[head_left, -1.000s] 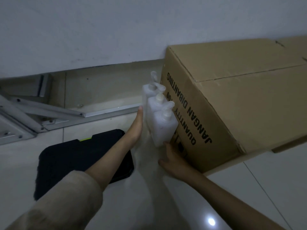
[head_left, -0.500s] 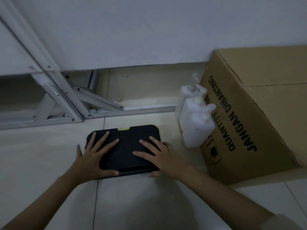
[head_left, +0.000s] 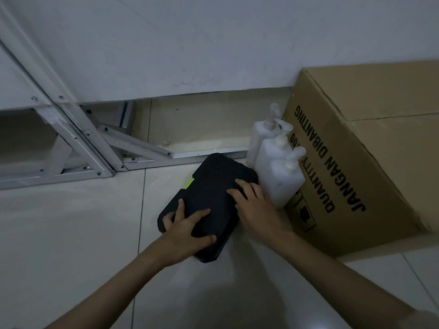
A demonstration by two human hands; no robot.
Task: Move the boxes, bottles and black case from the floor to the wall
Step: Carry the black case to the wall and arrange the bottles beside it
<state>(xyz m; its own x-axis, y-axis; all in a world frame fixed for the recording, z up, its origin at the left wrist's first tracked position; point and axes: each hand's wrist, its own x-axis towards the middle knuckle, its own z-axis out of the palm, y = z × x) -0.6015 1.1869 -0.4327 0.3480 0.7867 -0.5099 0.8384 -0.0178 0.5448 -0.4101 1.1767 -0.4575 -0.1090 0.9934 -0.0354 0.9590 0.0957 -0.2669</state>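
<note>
A black case (head_left: 215, 191) with a green latch lies on the tiled floor, turned at an angle, its far end near the metal rail by the wall. My left hand (head_left: 187, 230) grips its near left corner. My right hand (head_left: 255, 205) presses on its top right side. Three white pump bottles (head_left: 278, 167) stand in a row just right of the case, against a large cardboard box (head_left: 370, 148) printed "JANGAN DIBANTING" that sits by the wall.
A grey wall (head_left: 213, 48) runs across the back. A white metal frame (head_left: 78, 143) with diagonal struts and a floor rail lies at the left along the wall base. Pale floor tiles (head_left: 71, 233) spread to the left and front.
The case has been turned from lying crosswise to pointing toward the wall and slid right, close to the bottles. Both hands went from flat on its lid to holding its near end.
</note>
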